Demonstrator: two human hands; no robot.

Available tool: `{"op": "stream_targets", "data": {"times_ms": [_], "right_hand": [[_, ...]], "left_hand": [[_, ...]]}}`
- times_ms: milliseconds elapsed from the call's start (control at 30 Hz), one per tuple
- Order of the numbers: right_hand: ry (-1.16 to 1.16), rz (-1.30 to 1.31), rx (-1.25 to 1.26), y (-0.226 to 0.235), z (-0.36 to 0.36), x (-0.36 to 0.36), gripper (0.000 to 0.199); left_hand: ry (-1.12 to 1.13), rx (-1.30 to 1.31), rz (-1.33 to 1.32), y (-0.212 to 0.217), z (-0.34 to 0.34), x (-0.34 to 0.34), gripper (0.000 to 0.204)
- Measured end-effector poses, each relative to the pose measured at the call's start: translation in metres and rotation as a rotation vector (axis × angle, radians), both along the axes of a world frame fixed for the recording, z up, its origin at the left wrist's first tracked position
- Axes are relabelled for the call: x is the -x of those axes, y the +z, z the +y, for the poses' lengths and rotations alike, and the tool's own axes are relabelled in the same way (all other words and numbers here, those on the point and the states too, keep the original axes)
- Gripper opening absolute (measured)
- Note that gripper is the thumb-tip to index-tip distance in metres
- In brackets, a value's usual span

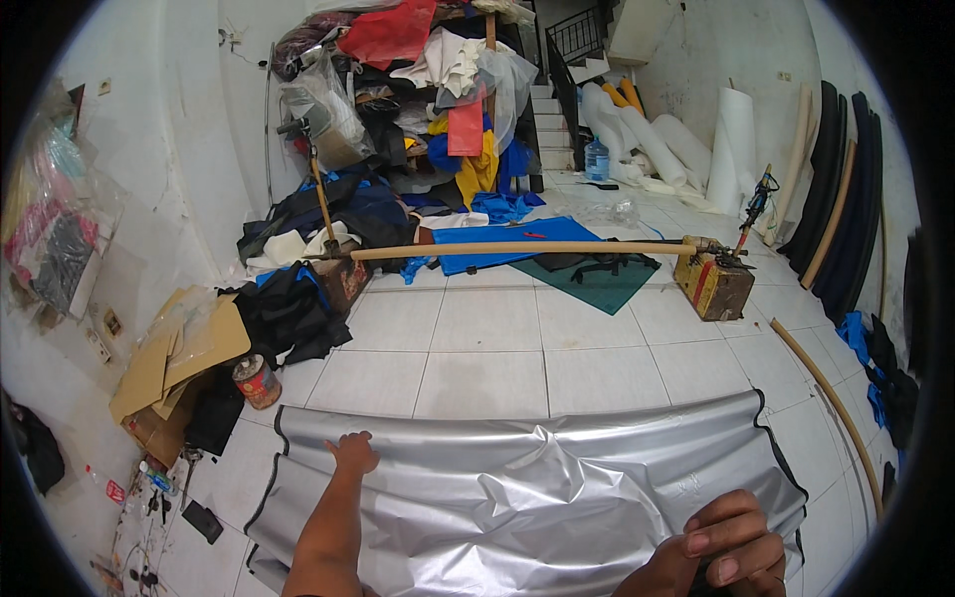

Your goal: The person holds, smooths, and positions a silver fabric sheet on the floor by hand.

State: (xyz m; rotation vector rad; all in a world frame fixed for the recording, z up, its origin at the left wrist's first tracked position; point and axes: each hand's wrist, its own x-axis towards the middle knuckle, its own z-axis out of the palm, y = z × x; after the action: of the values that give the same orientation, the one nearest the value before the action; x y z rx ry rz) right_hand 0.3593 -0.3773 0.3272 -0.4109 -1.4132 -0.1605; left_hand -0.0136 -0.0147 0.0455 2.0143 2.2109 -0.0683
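Note:
A wide silver sheet (468, 497) with black-bound side edges lies on the tiles before me, folded and wrinkled across its middle. My left hand (355, 453) reaches over its left part, close to the far fold. That hand's thumb and forefinger are spread apart, and nothing shows between them. Nearer and higher, my right hand (731, 547) is over the sheet's right part with its fingers curled in. Whatever those fingers may hold is hidden from view.
Beyond the sheet, a long tube (517, 249) spans two boxes, the right one yellowish (711, 287). Cardboard (184, 343) and a round tin (257, 381) are at left. A curved tube (831, 398) lies at right. Fabric heaps (428, 109) and rolls (731, 149) stand farther back.

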Motion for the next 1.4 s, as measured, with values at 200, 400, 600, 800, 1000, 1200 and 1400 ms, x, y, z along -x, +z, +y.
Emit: {"op": "stream_targets", "data": {"times_ms": [200, 400, 600, 800, 1000, 1200, 1400], "right_hand": [[-0.021, -0.060, 0.021, 0.001, 0.000, -0.001, 0.043], [-0.020, -0.041, -0.067, -0.003, 0.007, -0.001, 0.043], [0.000, -0.033, -0.054, -0.003, 0.006, -0.002, 0.044], [0.001, -0.015, -0.060, -0.001, 0.003, -0.001, 0.040], [0.003, -0.008, 0.012, 0.002, -0.001, 0.001, 0.038], [0.000, 0.030, 0.019, 0.001, -0.001, 0.003, 0.034], [0.063, 0.045, 0.060, 0.000, -0.003, -0.002, 0.031]], "left_hand": [[-0.003, -0.001, 0.002, 0.000, -0.001, 0.001, 0.058], [-0.011, 0.003, -0.010, 0.007, -0.004, -0.004, 0.058], [0.003, 0.001, -0.017, 0.009, -0.005, -0.004, 0.058], [0.004, 0.014, -0.027, 0.014, -0.008, -0.007, 0.055], [0.003, -0.006, -0.030, 0.015, -0.010, -0.009, 0.054], [0.006, 0.006, -0.023, 0.017, -0.010, -0.009, 0.054], [0.000, 0.002, -0.010, 0.005, -0.004, 0.000, 0.058]]}}
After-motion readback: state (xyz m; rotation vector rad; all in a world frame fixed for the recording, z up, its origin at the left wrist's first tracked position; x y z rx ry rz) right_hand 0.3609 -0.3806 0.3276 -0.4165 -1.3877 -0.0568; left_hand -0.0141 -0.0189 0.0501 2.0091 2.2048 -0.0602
